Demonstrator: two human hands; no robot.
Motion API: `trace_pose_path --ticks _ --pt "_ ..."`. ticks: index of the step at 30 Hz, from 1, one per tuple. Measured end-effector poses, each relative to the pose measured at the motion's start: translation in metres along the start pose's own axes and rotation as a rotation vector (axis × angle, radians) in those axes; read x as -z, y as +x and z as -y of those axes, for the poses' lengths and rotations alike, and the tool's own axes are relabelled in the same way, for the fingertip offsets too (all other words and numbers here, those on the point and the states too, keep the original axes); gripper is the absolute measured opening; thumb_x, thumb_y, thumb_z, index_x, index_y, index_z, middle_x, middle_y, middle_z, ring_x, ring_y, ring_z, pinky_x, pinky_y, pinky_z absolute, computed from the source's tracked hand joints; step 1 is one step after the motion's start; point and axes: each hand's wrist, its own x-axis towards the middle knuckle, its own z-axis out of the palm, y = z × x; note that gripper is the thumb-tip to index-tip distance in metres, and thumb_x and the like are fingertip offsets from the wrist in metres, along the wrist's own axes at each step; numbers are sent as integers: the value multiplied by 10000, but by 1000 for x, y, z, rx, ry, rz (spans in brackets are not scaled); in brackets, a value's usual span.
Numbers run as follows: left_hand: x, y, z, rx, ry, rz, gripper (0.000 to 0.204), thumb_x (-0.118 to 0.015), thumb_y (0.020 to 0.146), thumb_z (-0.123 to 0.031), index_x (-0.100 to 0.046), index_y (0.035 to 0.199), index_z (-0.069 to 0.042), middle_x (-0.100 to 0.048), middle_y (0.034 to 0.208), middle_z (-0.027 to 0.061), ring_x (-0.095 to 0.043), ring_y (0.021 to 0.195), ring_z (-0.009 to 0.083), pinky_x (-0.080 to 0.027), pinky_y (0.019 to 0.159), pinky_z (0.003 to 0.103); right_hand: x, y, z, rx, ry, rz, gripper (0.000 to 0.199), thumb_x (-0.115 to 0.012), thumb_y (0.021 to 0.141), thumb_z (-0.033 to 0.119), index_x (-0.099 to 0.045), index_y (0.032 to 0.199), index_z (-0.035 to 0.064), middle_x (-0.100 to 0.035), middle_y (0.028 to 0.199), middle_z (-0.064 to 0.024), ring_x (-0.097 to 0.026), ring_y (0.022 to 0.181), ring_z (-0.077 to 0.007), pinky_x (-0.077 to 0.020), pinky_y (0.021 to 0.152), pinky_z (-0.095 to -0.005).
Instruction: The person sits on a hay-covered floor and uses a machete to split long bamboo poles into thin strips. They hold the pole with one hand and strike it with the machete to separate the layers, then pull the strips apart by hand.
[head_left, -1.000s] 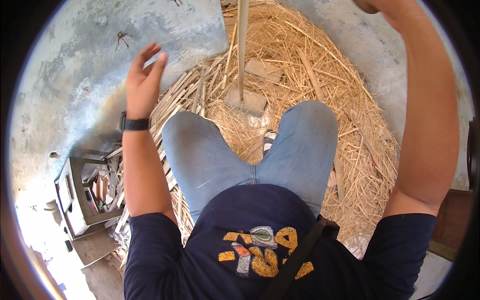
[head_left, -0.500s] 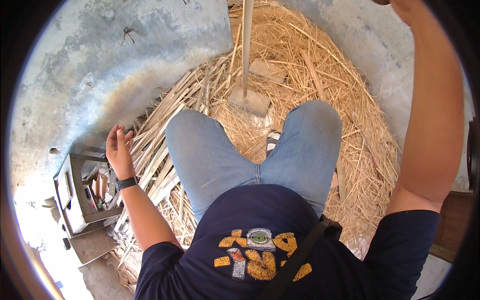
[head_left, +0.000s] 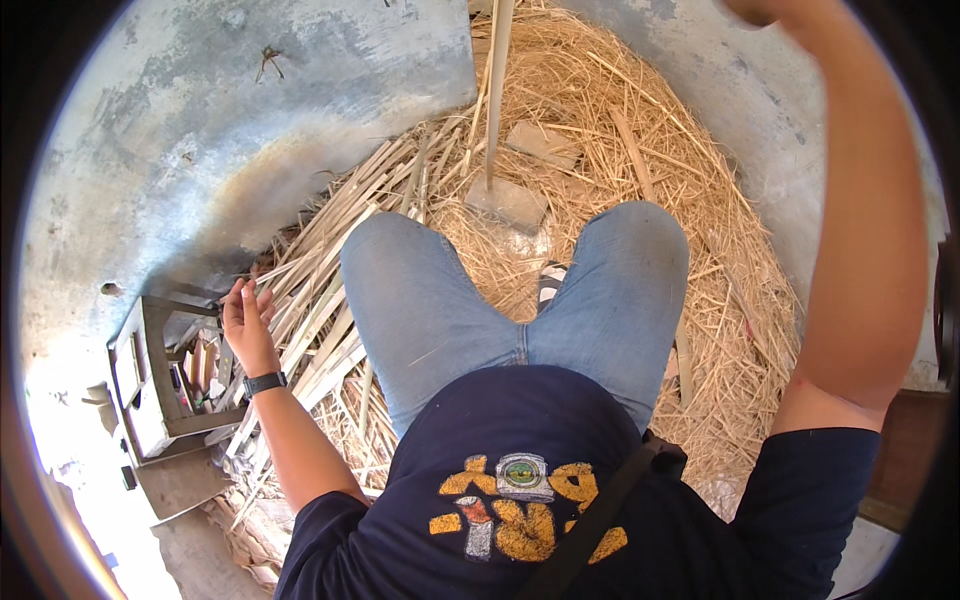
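My left hand point(head_left: 250, 325), with a dark watch on its wrist, is raised at the left beside a pile of pale split strips point(head_left: 320, 265). Its fingers are loosely bent and apart, and I see nothing in them. High at the upper right, my right hand point(head_left: 800, 18) is cut by the picture's edge and slightly blurred. Its fingers are mostly out of view around a dark thing point(head_left: 752, 10), of which only the end shows. Ahead of my knees, a long pale strip point(head_left: 496, 100) stands upright, its lower end at a flat block point(head_left: 510, 205) on the floor.
Straw-like shavings point(head_left: 720, 330) cover the floor around my legs. A second flat piece point(head_left: 543, 144) lies beyond the block. At the left stands a wooden frame box point(head_left: 160, 425) with small things inside. Worn grey-blue walls point(head_left: 250, 110) close in on both sides.
My right hand has shifted a little left and lower at the top edge. The left hand is slightly lower and further right in the picture, as the whole view has shifted slightly.
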Motion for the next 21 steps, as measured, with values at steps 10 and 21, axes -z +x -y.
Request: trace_pose_path --ticks 10,21 --pt "2 -2 11 27 -62 19 390 -617 1030 -300 -565 1337 -65 -657 1265 83 -698 1019 199 -551 797 298 -4 -2 -2 -197 383 76 332 -569 1029 257 -585 1207 -22 -513 692 -29 -419 495 -100 -364 442 -262" --pt "9 -5 33 85 -49 27 424 -616 1028 -307 -549 1359 -51 -648 1274 98 -696 1012 193 -555 786 289 8 -12 -40 359 220 -294 399 -575 1028 218 -589 1374 19 -512 650 28 -411 499 -58 -366 449 -197"
